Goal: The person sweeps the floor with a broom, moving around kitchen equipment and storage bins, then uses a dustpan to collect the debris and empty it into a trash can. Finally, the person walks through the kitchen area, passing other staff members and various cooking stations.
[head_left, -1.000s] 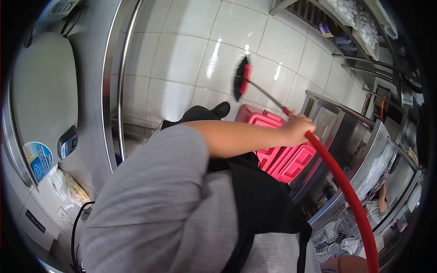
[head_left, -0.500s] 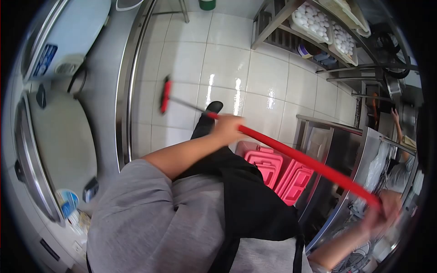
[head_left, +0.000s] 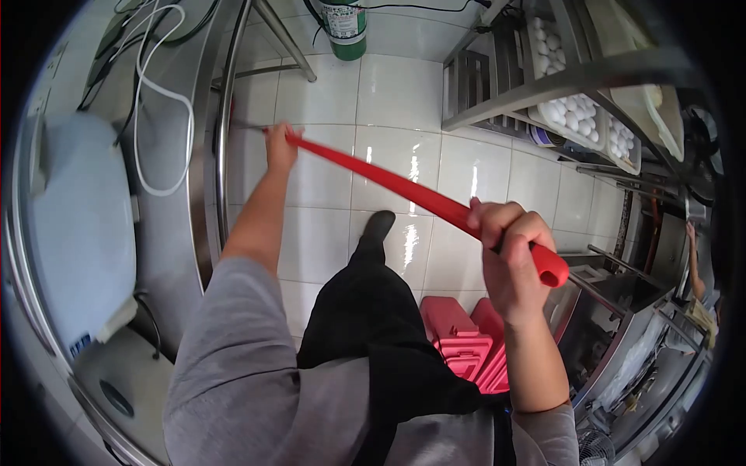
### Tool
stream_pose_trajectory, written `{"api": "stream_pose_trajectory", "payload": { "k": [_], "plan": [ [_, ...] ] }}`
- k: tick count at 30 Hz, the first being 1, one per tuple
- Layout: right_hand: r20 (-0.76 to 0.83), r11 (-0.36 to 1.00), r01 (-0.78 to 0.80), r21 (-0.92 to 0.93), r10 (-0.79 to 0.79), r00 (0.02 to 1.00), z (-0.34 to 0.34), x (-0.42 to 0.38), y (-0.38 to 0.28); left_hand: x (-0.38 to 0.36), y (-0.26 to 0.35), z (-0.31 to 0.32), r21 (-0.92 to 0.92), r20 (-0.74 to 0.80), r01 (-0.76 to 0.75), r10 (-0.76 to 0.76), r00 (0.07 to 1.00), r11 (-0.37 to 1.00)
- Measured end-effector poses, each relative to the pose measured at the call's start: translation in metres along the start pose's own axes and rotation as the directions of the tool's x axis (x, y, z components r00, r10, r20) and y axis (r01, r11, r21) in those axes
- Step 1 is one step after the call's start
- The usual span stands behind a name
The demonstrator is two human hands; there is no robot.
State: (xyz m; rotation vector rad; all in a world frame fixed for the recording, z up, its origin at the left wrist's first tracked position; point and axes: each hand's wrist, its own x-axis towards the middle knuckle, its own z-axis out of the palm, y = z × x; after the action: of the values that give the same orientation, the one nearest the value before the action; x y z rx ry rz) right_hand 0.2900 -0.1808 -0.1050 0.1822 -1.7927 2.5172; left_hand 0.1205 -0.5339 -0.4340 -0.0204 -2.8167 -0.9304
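A floor tool with a long red handle (head_left: 392, 184) slants across the middle of the view. My left hand (head_left: 280, 147) is wrapped round its far, lower part, beside the steel table's tube rail. Close to me, my right hand (head_left: 515, 237) grips the thick near end, whose hollow tip sticks out past my fingers. A thin grey shaft goes on beyond my left hand and passes under the steel table, where the tool's head is hidden. My dark shoe (head_left: 379, 225) stands on the tiles below the handle.
The steel table (head_left: 169, 248) at left bears light-blue equipment (head_left: 81, 233) and a white cable (head_left: 189, 124). A green container (head_left: 347, 48) stands at the back. At right are a rack (head_left: 536, 92) with egg trays and red lidded bins (head_left: 453, 326). Another person's arm (head_left: 694, 260) shows far right.
My left hand has moved forward and left, pushing the tool's red head under the table. My right hand has come up and inward with the handle's near end. The view has shifted forward.
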Motion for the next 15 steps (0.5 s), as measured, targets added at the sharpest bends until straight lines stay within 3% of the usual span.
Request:
{"api": "stream_pose_trajectory", "payload": {
  "k": [1,3,6,7,8,9,10,12,13,14,15],
  "plan": [
    [-0.015,0.998,0.036,-0.057,-0.037,0.999,0.008,0.018,0.009,0.037,0.007,0.005,-0.016,-0.081,-0.011,0.010,0.997,1.000],
    [-0.033,0.986,0.118,-0.122,-0.123,0.992,0.014,0.045,0.015,0.080,0.039,0.001,-0.056,-0.029,-0.024,0.023,0.999,0.998],
    [-0.202,0.975,0.080,-0.208,-0.123,0.972,0.011,0.057,-0.034,0.078,0.049,0.014,-0.072,0.018,-0.145,0.147,0.989,0.987],
    [-0.198,0.939,0.139,-0.316,-0.208,0.958,0.015,0.058,-0.054,0.069,0.070,0.015,-0.173,-0.049,-0.188,0.182,0.982,0.967],
    [-0.067,0.916,0.208,-0.344,-0.245,0.967,0.010,0.054,-0.077,0.051,0.100,0.015,-0.267,-0.110,-0.230,0.208,0.972,0.936],
    [-0.006,0.874,0.343,-0.343,-0.367,0.930,0.001,0.041,-0.108,0.036,0.134,0.009,-0.355,-0.067,-0.183,0.171,0.983,0.917],
    [0.048,0.781,0.542,-0.309,-0.557,0.829,-0.004,0.035,-0.134,0.029,0.166,-0.005,-0.438,-0.026,-0.137,0.139,0.990,0.888],
    [0.274,0.841,0.538,0.062,-0.532,0.801,0.024,0.070,-0.172,0.031,0.204,-0.044,-0.449,0.133,-0.154,0.237,0.962,0.880],
    [0.283,0.839,0.541,0.063,-0.535,0.796,0.030,0.079,-0.178,0.033,0.211,-0.058,-0.456,0.043,-0.217,0.265,0.963,0.863],
    [0.323,0.794,0.584,0.168,-0.604,0.728,0.033,0.087,-0.182,0.038,0.213,-0.067,-0.457,-0.050,-0.283,0.293,0.955,0.843],
    [0.346,0.743,0.611,0.272,-0.668,0.658,0.037,0.093,-0.184,0.039,0.201,-0.070,-0.461,-0.102,-0.255,0.234,0.967,0.850]
  ]
}}
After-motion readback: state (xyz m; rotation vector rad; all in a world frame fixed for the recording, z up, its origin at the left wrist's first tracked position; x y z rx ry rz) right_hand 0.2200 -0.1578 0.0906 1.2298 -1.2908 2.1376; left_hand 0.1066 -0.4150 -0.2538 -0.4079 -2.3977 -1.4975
